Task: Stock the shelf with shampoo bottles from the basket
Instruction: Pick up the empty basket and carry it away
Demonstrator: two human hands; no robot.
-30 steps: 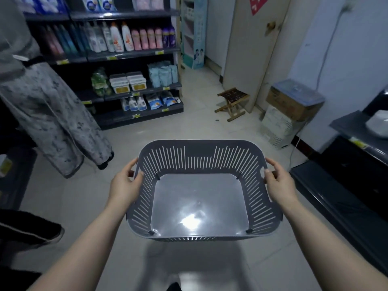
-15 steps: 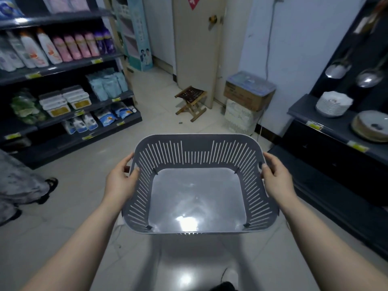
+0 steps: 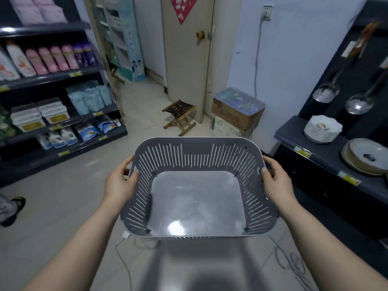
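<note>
A grey slotted basket (image 3: 189,156) is in the lower centre of the frame, held in the air above the tiled floor; its smooth bottom shows in full and carries a bright reflection. The left hand (image 3: 119,183) grips the left rim, thumb over the inner wall and fingers curled on the outside; the right hand (image 3: 277,181) grips the right rim in the same manner.

The shampoo bottles (image 3: 52,57), pink, white and purple, stand upright in a row on a dark shelf (image 3: 52,76) in the upper left of the frame, well apart from the basket; pouches and boxes lie on the lower boards.

In the upper centre a small wooden stool (image 3: 179,116) stands before a door (image 3: 186,59); a cardboard box (image 3: 237,114) is just to the right of it. At the right edge a stack of white plates (image 3: 322,129) rests on a black counter; two metal ladles (image 3: 325,93) hang above it. A thin cable (image 3: 123,255) lies on the floor under the basket.
</note>
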